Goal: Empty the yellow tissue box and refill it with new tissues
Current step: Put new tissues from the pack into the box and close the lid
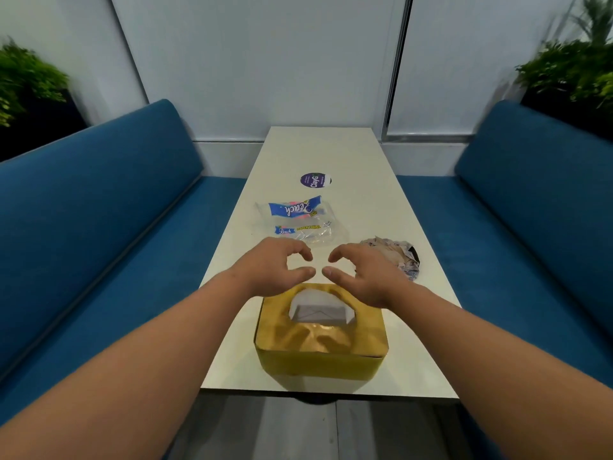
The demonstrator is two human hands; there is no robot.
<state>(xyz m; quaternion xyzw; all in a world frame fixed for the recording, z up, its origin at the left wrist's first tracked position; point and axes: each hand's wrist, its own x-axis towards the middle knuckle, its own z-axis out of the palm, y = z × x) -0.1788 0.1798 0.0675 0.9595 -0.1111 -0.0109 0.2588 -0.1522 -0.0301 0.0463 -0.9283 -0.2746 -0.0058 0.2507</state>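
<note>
- My left hand (273, 268) and right hand (363, 272) hover empty, fingers loosely curled, above the yellow cardboard tissue box (320, 336).
- White folded tissues (320, 310) fill its opening; the emptied clear plastic wrapper (298, 224) lies beyond. I judge refilling nearly finished.

Head view, down over table (381, 200)

The far rim of the yellow tissue box (321, 340) is hidden behind the hands (275, 270). The plants (570, 71) at both sides are blurred and cut by the edges, and the small print on the round sticker (315, 180) is too small to read
</note>
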